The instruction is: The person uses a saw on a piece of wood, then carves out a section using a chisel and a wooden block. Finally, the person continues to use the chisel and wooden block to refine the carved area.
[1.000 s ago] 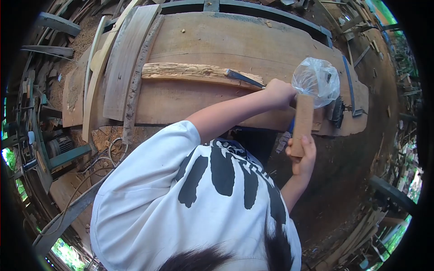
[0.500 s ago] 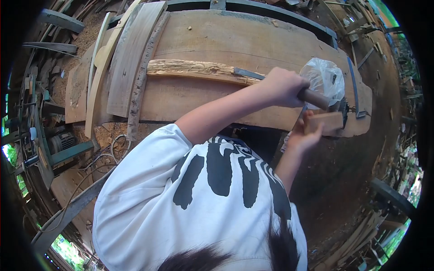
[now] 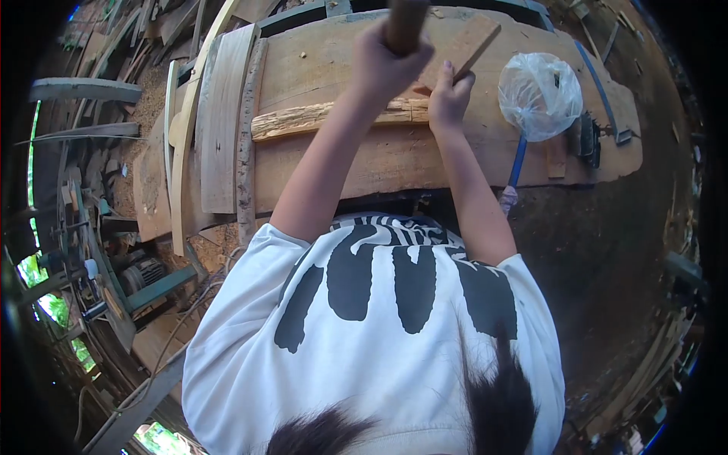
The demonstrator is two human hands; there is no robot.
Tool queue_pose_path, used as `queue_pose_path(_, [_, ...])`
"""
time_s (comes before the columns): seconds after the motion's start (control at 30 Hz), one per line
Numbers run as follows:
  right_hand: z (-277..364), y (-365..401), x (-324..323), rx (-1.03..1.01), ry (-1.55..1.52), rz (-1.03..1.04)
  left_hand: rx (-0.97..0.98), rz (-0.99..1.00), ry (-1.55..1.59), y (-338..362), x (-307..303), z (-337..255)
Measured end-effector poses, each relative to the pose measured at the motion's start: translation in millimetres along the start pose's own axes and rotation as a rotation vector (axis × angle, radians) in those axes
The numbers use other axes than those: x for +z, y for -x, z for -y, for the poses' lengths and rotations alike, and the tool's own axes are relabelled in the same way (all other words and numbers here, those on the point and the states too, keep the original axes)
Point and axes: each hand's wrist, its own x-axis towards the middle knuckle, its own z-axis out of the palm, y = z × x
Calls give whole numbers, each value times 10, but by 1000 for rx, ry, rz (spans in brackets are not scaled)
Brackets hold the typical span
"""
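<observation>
Cut off and covered

The wooden handle (image 3: 406,23) in the grip of the left hand (image 3: 387,67) runs off the top edge, its working end unseen. The left forearm and the right hand (image 3: 449,98), closed on a flat block (image 3: 472,42), cover the right end of the rough wood strip (image 3: 318,120). The contents of the plastic bag (image 3: 540,95) are unreadable, and the dark tool (image 3: 588,138) beside it is too small to tell.

Even daylight lights the broad pale wooden slab (image 3: 364,163) — shadows are soft. Glare whitens the crumpled clear plastic bag (image 3: 540,95). Fisheye bending curves everything inside a black vignette. The left hand (image 3: 387,68) on the round brown wooden handle (image 3: 404,23) and the right hand (image 3: 449,98) on the flat wooden block (image 3: 462,42) look slightly soft.
</observation>
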Motion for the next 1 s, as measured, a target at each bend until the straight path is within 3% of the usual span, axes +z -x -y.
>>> queue_pose_path(0.07, [-57, -43, -33, 30, 60, 12, 50, -224, 26, -91, 37, 338])
queue_pose_path(0.23, [-43, -89, -18, 119, 215, 41, 9, -325, -22, -207, 120, 206])
queue_pose_path(0.43, [-42, -1, -18, -56, 299, 66, 63, -207, -84, -217, 346, 96])
queue_pose_path(0.93, [53, 38, -93, -5, 306, 48, 63, 96, -335, -236, 680, 92])
queue_pose_path(1.0, [107, 79, -112, -38, 333, 44, 185, 157, -295, -219, 767, 128])
